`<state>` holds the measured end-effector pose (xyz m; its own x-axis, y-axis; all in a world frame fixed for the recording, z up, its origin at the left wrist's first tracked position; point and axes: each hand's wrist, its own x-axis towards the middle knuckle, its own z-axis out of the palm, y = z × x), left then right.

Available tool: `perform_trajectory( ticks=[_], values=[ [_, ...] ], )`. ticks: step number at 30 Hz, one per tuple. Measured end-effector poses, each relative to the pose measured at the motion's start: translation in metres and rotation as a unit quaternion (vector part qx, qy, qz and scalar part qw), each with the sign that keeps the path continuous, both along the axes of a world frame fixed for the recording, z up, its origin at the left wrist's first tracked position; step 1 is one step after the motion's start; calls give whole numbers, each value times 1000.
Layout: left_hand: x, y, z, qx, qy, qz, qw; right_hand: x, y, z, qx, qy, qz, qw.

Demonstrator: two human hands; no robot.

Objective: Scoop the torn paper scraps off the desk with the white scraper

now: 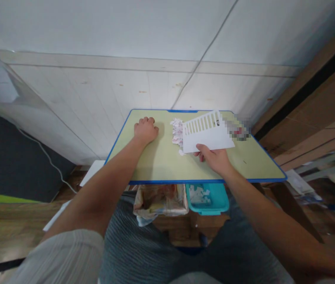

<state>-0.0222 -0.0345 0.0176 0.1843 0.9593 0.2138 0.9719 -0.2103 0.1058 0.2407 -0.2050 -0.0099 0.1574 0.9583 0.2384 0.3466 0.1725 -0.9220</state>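
My right hand (211, 157) pinches the lower edge of a white paper card (205, 139) between thumb and fingers. A row of long slots runs along the card's upper side, and it is held tilted above the table. Small pinkish-white paper pieces (177, 132) lie in a strip by the card's left edge, partly covered by it. To their left, my left hand (146, 131) rests palm down on the tabletop with its fingers curled under. Nothing shows in it, and its fingertips are hidden.
The pale yellow table (161, 167) has a blue rim and stands against a white wall. Below its near edge are a lined box (161, 211) and a turquoise tub (219, 199) holding white scraps. A pixelated patch covers something at the table's right. Cardboard (318, 75) stands at the right.
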Motion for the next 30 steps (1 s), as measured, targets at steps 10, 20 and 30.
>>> perform_trajectory(
  ticks=[10, 20, 30],
  values=[
    [3, 31, -8, 9, -35, -60, 998, 13, 27, 41, -25, -97, 114, 988],
    [-4, 36, -18, 10, -91, -71, 993, 29, 28, 44, 60, -173, 154, 971],
    [-11, 38, -19, 19, -121, -76, 990, 48, 23, 48, 29, -122, 66, 990]
  ],
)
